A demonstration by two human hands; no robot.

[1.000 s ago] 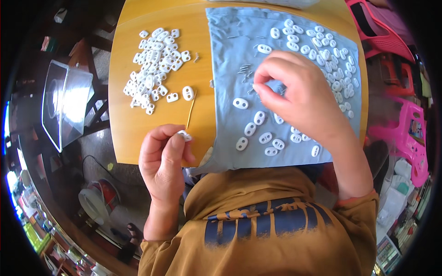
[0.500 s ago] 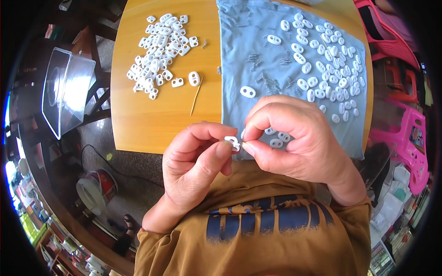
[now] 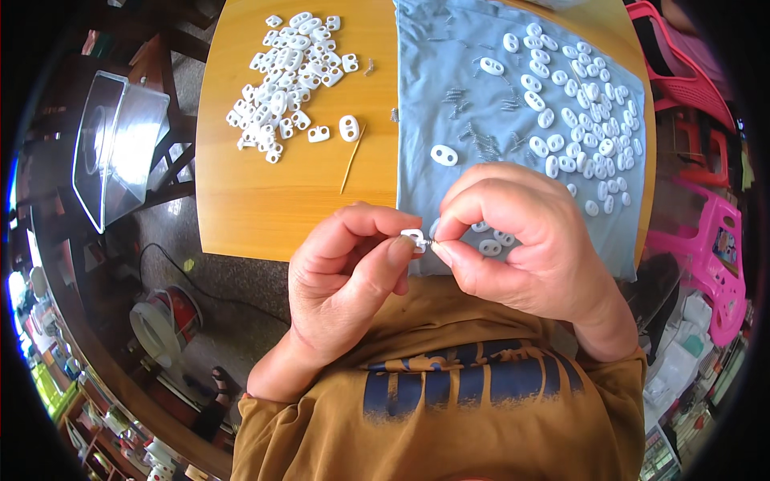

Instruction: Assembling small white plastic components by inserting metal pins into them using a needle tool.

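My left hand (image 3: pixel 346 276) pinches a small white plastic cord-lock piece (image 3: pixel 414 236) between thumb and forefinger, over the table's near edge. Close on its right, my right hand (image 3: pixel 521 240) has thumb and forefinger closed on a tiny metal spring (image 3: pixel 429 241), whose left end meets the white piece. How deep the spring sits in the piece cannot be made out. Beneath and behind my right hand, several oval two-hole white pieces (image 3: pixel 489 247) lie on the blue cloth (image 3: pixel 425 96). Loose springs (image 3: pixel 484 146) lie in small bunches farther back.
A heap of white pieces (image 3: pixel 293 72) covers the back left of the wooden table (image 3: pixel 273 204), with a thin wooden stick (image 3: pixel 353 159) nearer. Many oval pieces (image 3: pixel 589 120) spread over the cloth's right. A clear plastic box (image 3: pixel 120 152) stands left; a pink stool (image 3: pixel 714 256) is right.
Both hands stay together in the same pinch. The right fingertips sit slightly farther from the white piece, and the spring between now shows. The whole view has shifted a little.
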